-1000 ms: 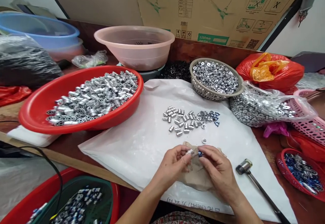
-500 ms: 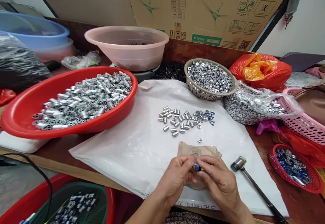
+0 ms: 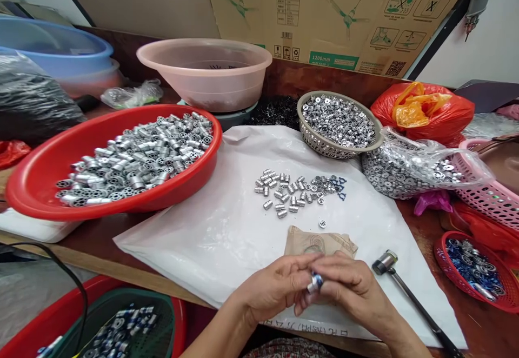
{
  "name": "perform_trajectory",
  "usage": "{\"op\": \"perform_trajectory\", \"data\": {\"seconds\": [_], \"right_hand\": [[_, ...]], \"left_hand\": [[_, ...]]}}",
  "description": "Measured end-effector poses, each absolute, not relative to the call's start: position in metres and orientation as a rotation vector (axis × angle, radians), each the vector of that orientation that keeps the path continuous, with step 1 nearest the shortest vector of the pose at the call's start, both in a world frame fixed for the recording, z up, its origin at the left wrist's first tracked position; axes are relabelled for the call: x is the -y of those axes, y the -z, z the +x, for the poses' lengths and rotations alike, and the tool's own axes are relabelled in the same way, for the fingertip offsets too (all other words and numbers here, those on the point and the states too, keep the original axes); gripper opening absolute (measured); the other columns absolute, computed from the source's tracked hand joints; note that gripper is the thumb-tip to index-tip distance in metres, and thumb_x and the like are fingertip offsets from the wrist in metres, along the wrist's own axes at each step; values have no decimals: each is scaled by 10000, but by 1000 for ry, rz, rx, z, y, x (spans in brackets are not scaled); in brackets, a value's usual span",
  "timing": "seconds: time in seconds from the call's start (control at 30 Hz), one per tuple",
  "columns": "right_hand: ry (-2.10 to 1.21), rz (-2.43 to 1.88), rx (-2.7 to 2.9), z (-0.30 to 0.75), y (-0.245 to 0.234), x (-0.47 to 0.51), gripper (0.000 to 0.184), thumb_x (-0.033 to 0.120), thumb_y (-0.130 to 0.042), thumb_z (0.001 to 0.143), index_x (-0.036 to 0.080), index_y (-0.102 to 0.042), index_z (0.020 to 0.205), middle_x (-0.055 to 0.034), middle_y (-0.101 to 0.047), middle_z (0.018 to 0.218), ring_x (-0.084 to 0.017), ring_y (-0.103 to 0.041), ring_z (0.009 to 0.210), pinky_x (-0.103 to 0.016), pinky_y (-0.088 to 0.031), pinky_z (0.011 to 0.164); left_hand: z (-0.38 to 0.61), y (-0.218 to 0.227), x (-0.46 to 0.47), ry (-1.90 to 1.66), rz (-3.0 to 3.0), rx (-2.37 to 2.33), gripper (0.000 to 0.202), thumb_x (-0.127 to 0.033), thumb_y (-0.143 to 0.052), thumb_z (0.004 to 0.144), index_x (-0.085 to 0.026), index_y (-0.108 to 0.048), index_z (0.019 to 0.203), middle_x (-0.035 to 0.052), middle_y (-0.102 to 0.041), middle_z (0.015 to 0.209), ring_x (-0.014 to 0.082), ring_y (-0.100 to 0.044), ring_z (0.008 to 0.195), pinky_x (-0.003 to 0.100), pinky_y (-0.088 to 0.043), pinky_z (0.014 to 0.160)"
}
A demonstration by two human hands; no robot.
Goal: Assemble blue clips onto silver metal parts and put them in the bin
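Observation:
A small silver cylinder with a blue end piece (image 3: 315, 283) sits between my hands above the front of the white sheet. My left hand (image 3: 275, 285) is closed round it, thumb against its side. Curled over it from the other side is my right hand (image 3: 354, 287), thumb and fingers on the blue end; these fingers are slightly blurred. Under and behind my hands lies a brown cloth-like pad (image 3: 298, 242). Beyond it are loose silver cylinders (image 3: 279, 193), small silver discs (image 3: 322, 224) and blue three-armed pieces (image 3: 341, 187). A hammer (image 3: 411, 296) lies right of my right hand.
At left stands a red basin (image 3: 211, 166) full of silver cylinders. A grey basket (image 3: 320, 144) and a clear bag (image 3: 393, 171) hold discs. Blue and silver parts fill a small red basket (image 3: 440, 263) and a green basket (image 3: 164, 298). A pink basin (image 3: 206, 85) stands behind.
My hands have drawn slightly lower and tilted the piece, so its silver side shows now. My right fingers have shifted over the top of it. The view has moved a little.

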State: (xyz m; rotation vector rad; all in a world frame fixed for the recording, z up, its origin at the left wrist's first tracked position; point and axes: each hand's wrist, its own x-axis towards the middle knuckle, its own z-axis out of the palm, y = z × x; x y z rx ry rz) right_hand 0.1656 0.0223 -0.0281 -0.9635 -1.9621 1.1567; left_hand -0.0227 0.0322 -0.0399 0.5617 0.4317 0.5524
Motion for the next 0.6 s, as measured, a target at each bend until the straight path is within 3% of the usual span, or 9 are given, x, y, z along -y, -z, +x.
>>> {"op": "perform_trajectory", "data": {"seconds": [0.07,0.13,0.23,0.37,0.5,0.6], "right_hand": [[-1369,-877,1988,170,22,-30,250,263,-577,851,344,-678,1066,-2,-723,984,-180,-656,937,-328,-504,856],[-1372,-960,2005,175,22,-45,224,304,-568,850,313,-699,1031,-22,-699,1058,-193,-632,1000,-331,-497,867],[-1012,-1422,2049,182,32,-82,243,281,-574,813,255,-703,1017,-63,-678,1073,-212,-632,966,-348,-489,849],[-784,-1680,2061,183,46,-117,136,204,-629,702,211,-705,814,-47,-696,831,-200,-643,752,-327,-493,728],[-798,-1646,1991,171,40,-101,215,233,-547,775,199,-647,962,-13,-672,727,-153,-621,632,-274,-496,623],[-875,-1525,1902,161,29,-68,262,220,-521,807,223,-650,1035,-36,-681,887,-150,-640,749,-259,-515,672]], "left_hand": [[-23,41,-34,-518,530,-399,483,-399,-755,647,-132,-660,1039,-2,-532,623,69,-449,494,184,-323,449],[-21,41,-36,-544,517,-453,411,-382,-759,644,-115,-676,946,5,-544,624,71,-467,505,184,-331,459],[-14,41,-40,-673,483,-603,323,-334,-743,677,-130,-666,916,6,-562,629,74,-495,538,180,-361,497],[-9,40,-42,-828,337,-637,348,-267,-764,662,-154,-648,970,10,-587,685,84,-534,619,190,-416,578],[-9,40,-41,-915,308,-687,342,-228,-769,657,-136,-650,964,36,-611,791,77,-542,641,196,-437,612],[-8,40,-40,-963,384,-738,333,-226,-766,657,-137,-654,958,20,-590,779,74,-524,633,198,-443,608]]}}
